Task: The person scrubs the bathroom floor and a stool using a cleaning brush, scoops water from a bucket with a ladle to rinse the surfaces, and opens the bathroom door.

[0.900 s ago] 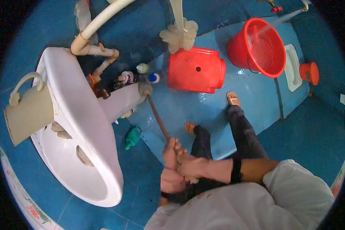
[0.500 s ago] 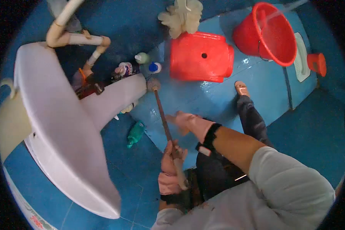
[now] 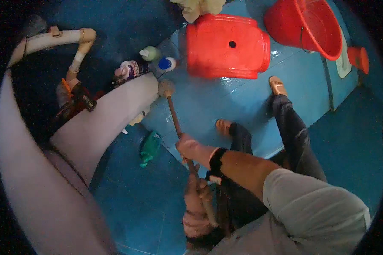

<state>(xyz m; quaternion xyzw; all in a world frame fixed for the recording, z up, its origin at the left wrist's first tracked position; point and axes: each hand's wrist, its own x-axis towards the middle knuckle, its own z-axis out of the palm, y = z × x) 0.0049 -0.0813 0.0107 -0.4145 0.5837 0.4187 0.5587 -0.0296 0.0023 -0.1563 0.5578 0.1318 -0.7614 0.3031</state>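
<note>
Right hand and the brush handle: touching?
Touching. The head view shows the right hand closed around the handle, which shows both above and below the grip.

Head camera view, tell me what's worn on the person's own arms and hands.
The right arm wears a short, pale grey sleeve that leaves the forearm bare. A black band sits behind the right hand, a small whitish piece beside it; another black band sits behind the left hand.

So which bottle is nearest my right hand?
The green bottle, lying on the floor; the blue-capped white bottle and the rest are farther from your right hand, around the sink pedestal.
</note>
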